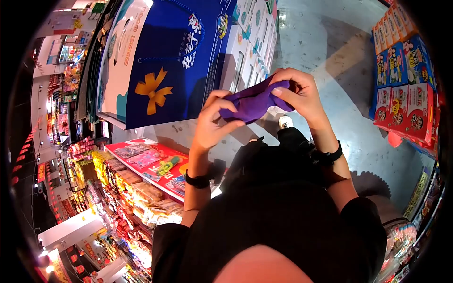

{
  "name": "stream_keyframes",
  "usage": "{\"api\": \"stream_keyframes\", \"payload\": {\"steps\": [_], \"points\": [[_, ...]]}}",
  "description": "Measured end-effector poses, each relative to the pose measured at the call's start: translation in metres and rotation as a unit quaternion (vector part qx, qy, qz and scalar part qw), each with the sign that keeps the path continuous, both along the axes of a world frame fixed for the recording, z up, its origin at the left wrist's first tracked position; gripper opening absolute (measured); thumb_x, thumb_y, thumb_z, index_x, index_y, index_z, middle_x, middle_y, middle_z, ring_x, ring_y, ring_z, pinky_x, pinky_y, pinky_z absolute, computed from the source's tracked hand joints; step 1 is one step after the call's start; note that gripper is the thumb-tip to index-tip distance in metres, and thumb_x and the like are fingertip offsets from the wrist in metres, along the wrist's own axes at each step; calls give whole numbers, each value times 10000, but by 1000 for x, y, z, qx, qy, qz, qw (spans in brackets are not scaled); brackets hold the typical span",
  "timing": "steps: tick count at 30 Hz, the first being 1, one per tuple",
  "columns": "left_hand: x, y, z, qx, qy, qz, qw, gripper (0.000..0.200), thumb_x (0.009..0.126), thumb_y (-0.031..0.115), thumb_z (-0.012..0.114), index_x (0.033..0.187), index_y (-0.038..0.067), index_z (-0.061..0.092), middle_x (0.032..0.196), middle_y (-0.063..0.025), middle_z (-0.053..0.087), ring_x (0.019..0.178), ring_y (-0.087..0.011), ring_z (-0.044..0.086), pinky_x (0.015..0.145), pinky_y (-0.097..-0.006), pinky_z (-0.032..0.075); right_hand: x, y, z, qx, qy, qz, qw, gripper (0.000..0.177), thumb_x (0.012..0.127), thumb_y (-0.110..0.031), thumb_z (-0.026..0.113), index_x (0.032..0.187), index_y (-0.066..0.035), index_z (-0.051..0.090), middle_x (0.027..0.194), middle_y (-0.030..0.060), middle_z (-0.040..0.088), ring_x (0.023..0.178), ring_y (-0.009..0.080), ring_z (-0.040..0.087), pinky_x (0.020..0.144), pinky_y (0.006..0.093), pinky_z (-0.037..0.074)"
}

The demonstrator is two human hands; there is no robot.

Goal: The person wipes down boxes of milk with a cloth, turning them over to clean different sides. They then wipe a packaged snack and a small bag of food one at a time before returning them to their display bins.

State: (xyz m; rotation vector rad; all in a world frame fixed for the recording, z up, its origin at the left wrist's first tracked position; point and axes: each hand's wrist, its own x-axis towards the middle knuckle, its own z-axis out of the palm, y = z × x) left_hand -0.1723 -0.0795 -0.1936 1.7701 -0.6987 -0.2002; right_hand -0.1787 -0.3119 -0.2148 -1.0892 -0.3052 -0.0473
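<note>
As hands (210, 121) (302, 94) pinch, purple cloth (257, 104) (bunched) lies between.

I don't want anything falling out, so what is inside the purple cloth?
No object shows inside the purple cloth, bunched between the left hand and the right hand; whatever its folds cover cannot be seen.

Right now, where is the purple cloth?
In the head view, the purple cloth is just above the middle, held between the left hand and the right hand, just right of the big blue bag.
</note>
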Motion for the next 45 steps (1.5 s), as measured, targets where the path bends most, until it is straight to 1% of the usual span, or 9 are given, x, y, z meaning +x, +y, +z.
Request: {"api": "stream_keyframes", "payload": {"steps": [8,12,21,27,32,36,37,40,45], "points": [[-16,5,-36,75,-76,108,988,355,649,-40,723,912,33,495,918,-85,479,823,-177,492,737,-253,400,3,-3,19,-245,-206,-20,947,150,673,1,684,819,-11,652,759,81,639,704,217,572,628,290,448],[-24,-3,-30,-22,-26,172,984,337,626,-43,739,859,30,505,942,-91,484,858,-167,496,740,-240,404,0,-3,21,-252,-226,-14,941,170,656,8,688,821,-12,654,750,81,639,700,220,567,630,298,448],[-32,25,-31,122,15,116,986,304,626,-4,760,745,27,481,947,-117,510,811,-161,508,705,-233,407,9,-10,16,-267,-206,-33,941,139,684,4,660,820,-12,632,766,88,620,696,217,562,611,289,444],[-56,12,24,192,-241,278,910,454,689,-55,675,1036,52,402,866,-92,566,723,-179,579,669,-284,467,32,21,-9,-254,-160,-46,953,205,757,-6,612,949,-40,548,844,110,604,737,242,572,588,304,445],[-37,38,28,339,-318,185,866,288,634,-71,583,893,35,514,1071,-158,527,828,-324,560,702,-348,481,65,66,-24,-340,-75,8,937,202,784,29,604,937,-37,489,738,46,536,605,82,518,556,211,398],[-20,38,44,420,-352,216,808,319,612,-56,553,901,69,608,1109,-150,515,887,-293,554,717,-350,469,87,111,-20,-101,36,15,994,184,782,32,615,907,-25,492,714,10,512,574,31,491,543,185,421],[-18,31,49,456,-402,227,761,319,625,-37,549,917,75,612,1114,-148,513,889,-285,553,723,-352,461,91,124,-20,-100,8,-36,994,188,782,22,584,926,-28,474,835,107,544,642,215,581,575,270,450],[-10,30,41,498,-452,233,702,305,687,30,537,971,92,628,1134,-116,512,949,-243,511,786,-347,408,88,164,-13,-40,-42,-220,974,263,750,35,574,983,-13,461,1079,173,460,942,281,556,744,310,456],[2,27,29,638,-433,269,578,284,775,66,552,1045,84,636,1244,-53,471,1070,-245,370,883,-352,299,53,198,-45,-131,-143,-169,966,519,784,-153,576,1245,-17,381,1398,283,157,1301,454,171,1039,449,228]]}}
